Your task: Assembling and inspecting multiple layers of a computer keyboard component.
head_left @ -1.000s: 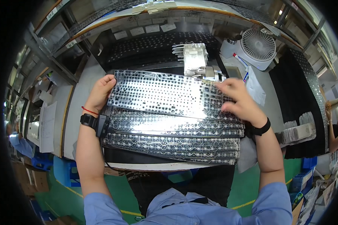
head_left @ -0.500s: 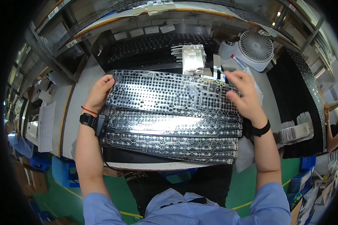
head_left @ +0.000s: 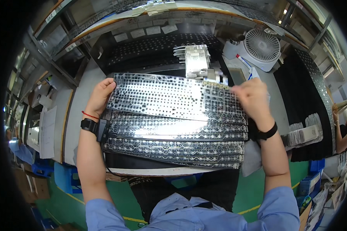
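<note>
A glossy keyboard membrane sheet (head_left: 154,94), clear with dark dots and printed traces, lies tilted over several similar sheets (head_left: 173,146) fanned out toward me. My left hand (head_left: 102,94) grips its upper left edge between thumb and fingers. At its upper right edge is my right hand (head_left: 254,98), blurred, with fingers curled together in a pinch. What sits between those fingertips I cannot make out. Just beyond the sheet's far edge stands a stack of silvery-white flat pieces (head_left: 196,61), with small blue-and-white pieces (head_left: 218,78) beside it.
A white fan (head_left: 262,48) stands at the back right, near a red-capped marker (head_left: 243,61). Another bundle of pale flat pieces (head_left: 306,134) rests on black material at the right. A shelf edge (head_left: 196,10) crosses the back. At the far right is another person's arm (head_left: 343,140).
My right hand has gone from open fingers above the sheet to a pinch at its upper right edge. The glare on the top sheet has shifted and spread; my left hand keeps its grip.
</note>
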Available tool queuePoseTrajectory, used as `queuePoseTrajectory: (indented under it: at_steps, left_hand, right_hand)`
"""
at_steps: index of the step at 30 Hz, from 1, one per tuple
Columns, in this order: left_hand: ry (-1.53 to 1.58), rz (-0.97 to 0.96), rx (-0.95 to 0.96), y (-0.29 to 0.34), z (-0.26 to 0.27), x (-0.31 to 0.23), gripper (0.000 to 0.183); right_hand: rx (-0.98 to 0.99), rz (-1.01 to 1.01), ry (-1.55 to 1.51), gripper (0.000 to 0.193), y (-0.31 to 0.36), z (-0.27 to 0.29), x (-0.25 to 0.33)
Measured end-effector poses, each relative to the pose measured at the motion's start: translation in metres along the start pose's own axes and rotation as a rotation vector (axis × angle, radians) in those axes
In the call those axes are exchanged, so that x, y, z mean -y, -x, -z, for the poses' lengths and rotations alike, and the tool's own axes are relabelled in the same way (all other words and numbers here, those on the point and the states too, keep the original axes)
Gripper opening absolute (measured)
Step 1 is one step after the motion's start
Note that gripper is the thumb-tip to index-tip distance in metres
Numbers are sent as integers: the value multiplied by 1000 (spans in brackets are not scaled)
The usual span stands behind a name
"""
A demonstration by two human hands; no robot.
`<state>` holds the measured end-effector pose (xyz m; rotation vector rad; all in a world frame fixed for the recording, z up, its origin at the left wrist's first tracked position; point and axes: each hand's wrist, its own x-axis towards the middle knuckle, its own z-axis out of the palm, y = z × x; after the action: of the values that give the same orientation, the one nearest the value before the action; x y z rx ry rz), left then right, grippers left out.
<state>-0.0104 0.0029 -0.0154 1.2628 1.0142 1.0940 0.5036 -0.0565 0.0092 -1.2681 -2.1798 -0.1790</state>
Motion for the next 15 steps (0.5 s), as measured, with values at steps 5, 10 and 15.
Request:
queuePoseTrajectory:
  at_steps: [5, 10, 15]
  left_hand:
    - [13, 2, -4, -1, 4, 1, 16]
    - [7, -14, -16, 0, 5, 1, 17]
    - [41, -60, -60, -2, 12, 5, 16]
  right_hand:
    - [-389, -355, -314, 22, -5, -3, -13]
    - [-241, -581, -715, 30, 1, -17, -24]
    - [-178, -783, -894, 33, -7, -10, -3]
